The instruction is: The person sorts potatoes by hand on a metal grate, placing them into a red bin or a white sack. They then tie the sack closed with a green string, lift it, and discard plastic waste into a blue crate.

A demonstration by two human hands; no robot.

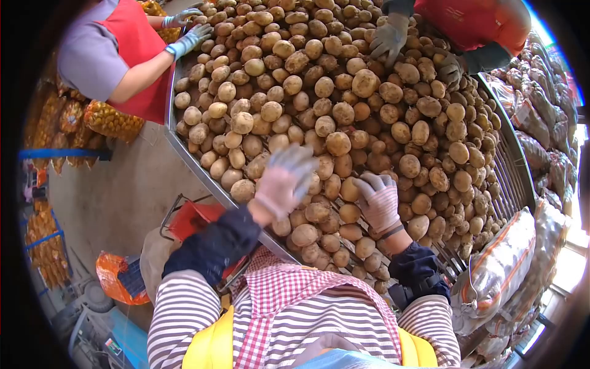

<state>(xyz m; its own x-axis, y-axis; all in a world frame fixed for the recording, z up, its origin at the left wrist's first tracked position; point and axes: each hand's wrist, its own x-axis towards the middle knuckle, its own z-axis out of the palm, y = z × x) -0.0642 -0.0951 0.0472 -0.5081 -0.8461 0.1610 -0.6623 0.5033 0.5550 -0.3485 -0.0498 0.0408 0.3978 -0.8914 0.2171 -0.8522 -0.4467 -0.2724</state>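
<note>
A broad heap of soil-marked potatoes (338, 144) covers the metal-edged sorting table (206, 178) before me. My left hand (284, 181), in a pale glove with grey fingers, is blurred by motion over the potatoes near the table's left edge. Its fingers stretch forward, and no potato shows in them. To the right, my right hand (380, 203), in a striped glove, reaches down onto the heap with fingers apart. Its fingertips are right at a smooth potato (350, 189). Both my sleeves have dark cuffs.
Across the table, a person in a red apron (138, 55) touches potatoes at left; another person's gloved hand (390, 40) works at right. Filled sacks (501, 258) line the right side. A red chair (193, 221) stands by the table's left edge. Netted bags (114, 120) stand at far left.
</note>
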